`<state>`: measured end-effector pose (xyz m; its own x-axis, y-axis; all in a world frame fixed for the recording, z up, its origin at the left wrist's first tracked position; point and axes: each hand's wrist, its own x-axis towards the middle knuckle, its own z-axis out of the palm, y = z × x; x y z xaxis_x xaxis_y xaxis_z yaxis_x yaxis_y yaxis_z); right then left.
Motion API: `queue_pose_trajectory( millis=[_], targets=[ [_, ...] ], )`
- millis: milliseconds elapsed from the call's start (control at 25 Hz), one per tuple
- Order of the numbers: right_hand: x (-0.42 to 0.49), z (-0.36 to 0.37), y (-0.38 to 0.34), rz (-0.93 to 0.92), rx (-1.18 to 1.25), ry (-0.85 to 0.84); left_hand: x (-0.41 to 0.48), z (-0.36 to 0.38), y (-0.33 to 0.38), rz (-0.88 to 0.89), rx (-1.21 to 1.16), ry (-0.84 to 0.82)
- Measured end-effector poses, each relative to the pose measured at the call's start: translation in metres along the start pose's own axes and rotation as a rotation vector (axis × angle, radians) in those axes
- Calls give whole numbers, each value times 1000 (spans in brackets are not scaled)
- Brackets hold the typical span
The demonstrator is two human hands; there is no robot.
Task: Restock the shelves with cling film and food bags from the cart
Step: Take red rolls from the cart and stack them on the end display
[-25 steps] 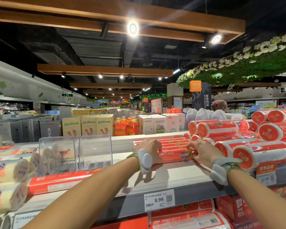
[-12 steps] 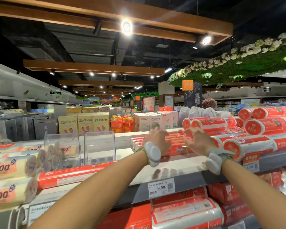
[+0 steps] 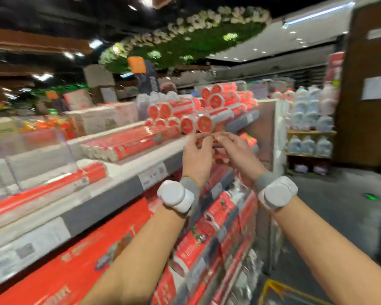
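Nearest, at 5 o'clock, a yellow frame [image 3: 279,290] is showing at the bottom edge. It may be the cart, but blur is preventing confirmation. Both forearms are showing from 6 o'clock, each wearing a grey wrist unit. At 7 o'clock, the lower shelf [image 3: 216,190] is carrying red packs [image 3: 75,260] packed close together.

At centre, the left hand [image 3: 197,155] and right hand [image 3: 237,150] are standing together in front of the top shelf [image 3: 110,192], fingertips touching or nearly so. Whether they are pinching something small or holding nothing cannot be told from this blurred view. No roll or bag is visibly sitting in either hand.

On the top shelf, a single long roll [image 3: 53,186] is lying at 9 o'clock near a clear divider [image 3: 42,139]. A flat row of cling film rolls [image 3: 130,143] is lying at 10 o'clock. A stack of red-capped rolls [image 3: 196,119] is sitting at 12 o'clock, just beyond the fingertips. Further off, at 2 o'clock, shelving with pale bottles [image 3: 310,119] is standing well apart.

Judgement: the work appears to be falling between placements, with stock already sitting on the shelf. The next move is likely calling for a turn toward 5 o'clock to take fresh stock. It should be laid parallel to the rolls already there, in the thinner section at 9 o'clock.
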<state>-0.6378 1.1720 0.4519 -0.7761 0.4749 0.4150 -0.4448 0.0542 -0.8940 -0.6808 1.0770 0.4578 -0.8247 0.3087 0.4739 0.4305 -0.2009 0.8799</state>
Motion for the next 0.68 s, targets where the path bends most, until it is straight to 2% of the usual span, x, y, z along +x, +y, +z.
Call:
queue_pose_trajectory(
  millis=[80, 200, 400, 520, 680],
  targets=[
    [-42, -29, 9, 35, -71, 70, -36, 20, -14, -18, -43, -83],
    [-110, -85, 23, 135, -227, 219, -95, 57, -48, -139, -113, -266],
    [-229, -190, 43, 328, -352, 393, -207, 131, -96, -246, -2, -605],
    [-289, -255, 53, 444, -412, 501, -266, 177, -119, -312, 41, -737],
    [-377, -349, 76, 613, -487, 624, -344, 242, -136, -519, 38, -888]
  ],
)
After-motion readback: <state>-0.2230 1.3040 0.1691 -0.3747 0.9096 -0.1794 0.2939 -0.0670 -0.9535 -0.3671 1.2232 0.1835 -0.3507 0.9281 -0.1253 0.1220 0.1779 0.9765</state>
